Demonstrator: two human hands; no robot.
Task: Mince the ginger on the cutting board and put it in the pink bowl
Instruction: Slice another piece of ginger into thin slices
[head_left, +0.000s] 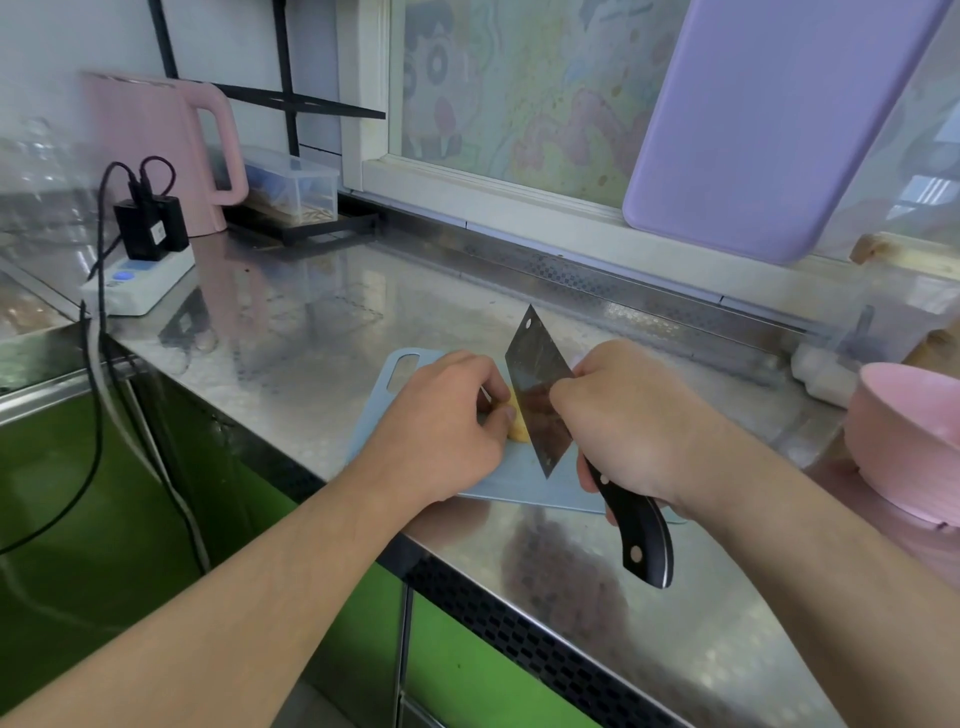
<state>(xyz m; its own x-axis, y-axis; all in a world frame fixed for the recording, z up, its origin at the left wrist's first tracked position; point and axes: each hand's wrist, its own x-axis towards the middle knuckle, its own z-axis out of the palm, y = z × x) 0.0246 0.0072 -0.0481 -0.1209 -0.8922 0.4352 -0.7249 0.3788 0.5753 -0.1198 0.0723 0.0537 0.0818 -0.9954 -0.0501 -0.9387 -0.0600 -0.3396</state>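
A pale yellow piece of ginger (518, 429) lies on the light blue cutting board (511, 483) near the front edge of the steel counter. My left hand (441, 421) curls over the ginger and holds it down, hiding most of it. My right hand (631, 421) grips the black handle of a cleaver (540, 389), whose blade stands on edge right against the ginger's right side. The pink bowl (906, 441) stands at the far right of the counter, apart from both hands.
A white power strip (137, 283) with black plugs and cables lies at the counter's left end, beside a pink kettle (166, 150) and a clear plastic box (293, 187). A purple board (769, 119) leans on the window. The steel counter (322, 322) drops off just below the cutting board.
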